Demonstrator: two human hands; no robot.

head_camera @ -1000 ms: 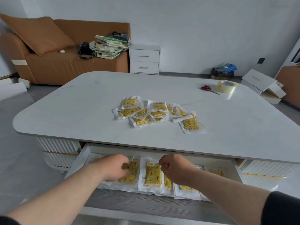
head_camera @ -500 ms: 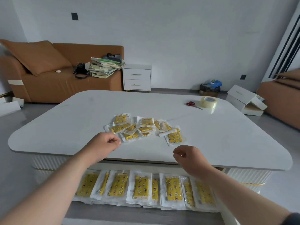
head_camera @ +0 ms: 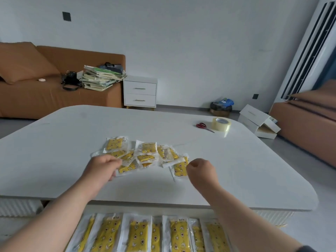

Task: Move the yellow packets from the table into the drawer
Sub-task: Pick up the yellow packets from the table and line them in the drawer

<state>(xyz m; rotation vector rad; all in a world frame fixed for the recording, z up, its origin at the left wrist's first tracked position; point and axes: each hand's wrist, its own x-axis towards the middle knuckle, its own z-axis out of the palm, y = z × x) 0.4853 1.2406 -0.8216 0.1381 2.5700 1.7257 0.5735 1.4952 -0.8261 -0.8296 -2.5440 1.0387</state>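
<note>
A loose pile of yellow packets [head_camera: 147, 151] in clear wrappers lies in the middle of the white table [head_camera: 54, 151]. My left hand [head_camera: 102, 168] rests with curled fingers on the pile's near-left edge, over the end of one packet [head_camera: 128, 169]; whether it grips that packet is hidden. My right hand [head_camera: 201, 172] is closed in a loose fist touching the right side of the rightmost packet [head_camera: 180, 169]. Below the table's front edge, the open drawer [head_camera: 145, 208] holds a row of several yellow packets [head_camera: 139, 235] laid side by side.
Red scissors [head_camera: 204, 126] and a roll of clear tape [head_camera: 221, 124] sit at the table's far right. Beyond stand an orange sofa [head_camera: 36, 93] with stacked books [head_camera: 101, 78], a white nightstand [head_camera: 140, 93] and white boxes [head_camera: 258, 120] on the floor.
Both hands have left the drawer, risen over the table edge and reached forward to the pile. The view has tilted up.
</note>
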